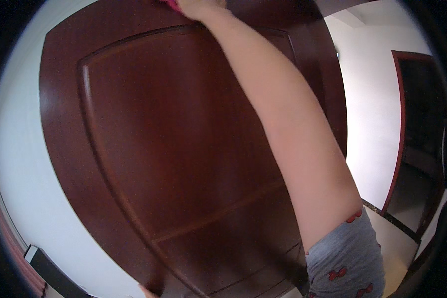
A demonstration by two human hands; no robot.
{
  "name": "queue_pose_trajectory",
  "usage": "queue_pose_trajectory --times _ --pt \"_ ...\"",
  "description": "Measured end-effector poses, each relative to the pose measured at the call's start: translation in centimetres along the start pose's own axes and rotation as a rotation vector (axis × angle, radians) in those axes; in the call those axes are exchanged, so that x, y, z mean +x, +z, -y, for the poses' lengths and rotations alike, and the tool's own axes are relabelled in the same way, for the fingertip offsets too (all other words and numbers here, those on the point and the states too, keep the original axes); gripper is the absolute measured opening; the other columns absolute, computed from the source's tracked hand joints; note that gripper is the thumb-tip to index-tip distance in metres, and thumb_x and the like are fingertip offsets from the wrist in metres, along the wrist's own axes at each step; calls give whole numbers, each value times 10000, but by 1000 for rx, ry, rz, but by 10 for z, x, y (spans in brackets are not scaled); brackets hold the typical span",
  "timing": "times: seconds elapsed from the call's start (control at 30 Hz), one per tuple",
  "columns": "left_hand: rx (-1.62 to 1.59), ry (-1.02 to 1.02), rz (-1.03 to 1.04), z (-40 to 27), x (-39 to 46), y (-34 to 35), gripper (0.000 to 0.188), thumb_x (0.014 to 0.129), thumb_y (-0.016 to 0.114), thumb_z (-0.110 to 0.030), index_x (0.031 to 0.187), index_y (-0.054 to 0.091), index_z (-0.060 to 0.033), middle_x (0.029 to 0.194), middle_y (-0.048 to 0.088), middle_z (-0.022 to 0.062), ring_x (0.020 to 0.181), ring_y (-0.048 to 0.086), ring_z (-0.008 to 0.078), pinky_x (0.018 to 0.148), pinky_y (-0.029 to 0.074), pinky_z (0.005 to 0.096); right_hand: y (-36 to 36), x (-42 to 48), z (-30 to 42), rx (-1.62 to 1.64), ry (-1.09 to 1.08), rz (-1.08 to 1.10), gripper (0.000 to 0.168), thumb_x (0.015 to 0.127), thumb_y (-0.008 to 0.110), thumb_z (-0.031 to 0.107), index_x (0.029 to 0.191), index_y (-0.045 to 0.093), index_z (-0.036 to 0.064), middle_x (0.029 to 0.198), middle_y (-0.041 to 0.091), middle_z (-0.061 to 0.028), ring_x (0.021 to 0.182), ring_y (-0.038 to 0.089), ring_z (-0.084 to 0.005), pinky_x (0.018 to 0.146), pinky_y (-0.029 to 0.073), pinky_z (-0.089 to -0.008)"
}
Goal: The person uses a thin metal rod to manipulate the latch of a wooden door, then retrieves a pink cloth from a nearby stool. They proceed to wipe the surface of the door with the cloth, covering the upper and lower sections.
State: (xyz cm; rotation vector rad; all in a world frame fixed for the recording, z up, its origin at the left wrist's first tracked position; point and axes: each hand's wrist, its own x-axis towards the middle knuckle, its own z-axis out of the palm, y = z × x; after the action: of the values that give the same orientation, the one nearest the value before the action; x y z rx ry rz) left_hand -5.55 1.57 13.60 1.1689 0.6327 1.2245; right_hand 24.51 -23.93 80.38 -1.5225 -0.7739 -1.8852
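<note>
My right arm reaches up across a dark reddish-brown panelled wooden door (pixel 171 123). At the top edge of the picture, my right hand (pixel 203 7) is at the upper part of the door with a bright pink cloth (pixel 172 4) in it. The fingers and most of the cloth are cut off by the frame. A small piece of my left hand (pixel 147 290) shows at the bottom, close to the door's lower left edge; its fingers cannot be made out. A grey sleeve with red bows (pixel 342 260) covers my right upper arm.
A white wall (pixel 26 149) runs along the left of the door. Low on the left are a dark, long object (pixel 56 272) and a reddish curtain (pixel 18 257). To the right, a red-framed doorway (pixel 417 149) opens onto a dark room, with a dark floor strip (pixel 395 223) before it.
</note>
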Motion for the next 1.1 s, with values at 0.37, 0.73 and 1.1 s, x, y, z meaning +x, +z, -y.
queue_pose_trajectory --times 0.37,0.73,1.1 --pt "-32 129 -332 74 33 -14 619 963 383 -477 1398 377 -37 1364 457 132 1160 509 324 952 438 456 0 -116 -324 -227 92 -4 437 920 412 372 1191 572 69 1230 559 -209 1178 494 -388 1003 370 -498" --pt "-111 44 -293 100 51 -50 683 933 376 -523 1388 397 -13 1364 465 162 1149 524 334 934 466 474 -179 -713 -266 521 628 271 267 916 516 119 1156 512 4 729 466 9 577 514 -110 675 515 -246" --pt "-167 164 -313 99 6 -44 586 951 399 -477 1385 402 -82 1299 496 140 1093 533 324 899 470 443 -100 -387 -362 270 206 -26 387 931 492 227 1264 523 29 1257 529 -205 1118 517 -380 937 417 -489"
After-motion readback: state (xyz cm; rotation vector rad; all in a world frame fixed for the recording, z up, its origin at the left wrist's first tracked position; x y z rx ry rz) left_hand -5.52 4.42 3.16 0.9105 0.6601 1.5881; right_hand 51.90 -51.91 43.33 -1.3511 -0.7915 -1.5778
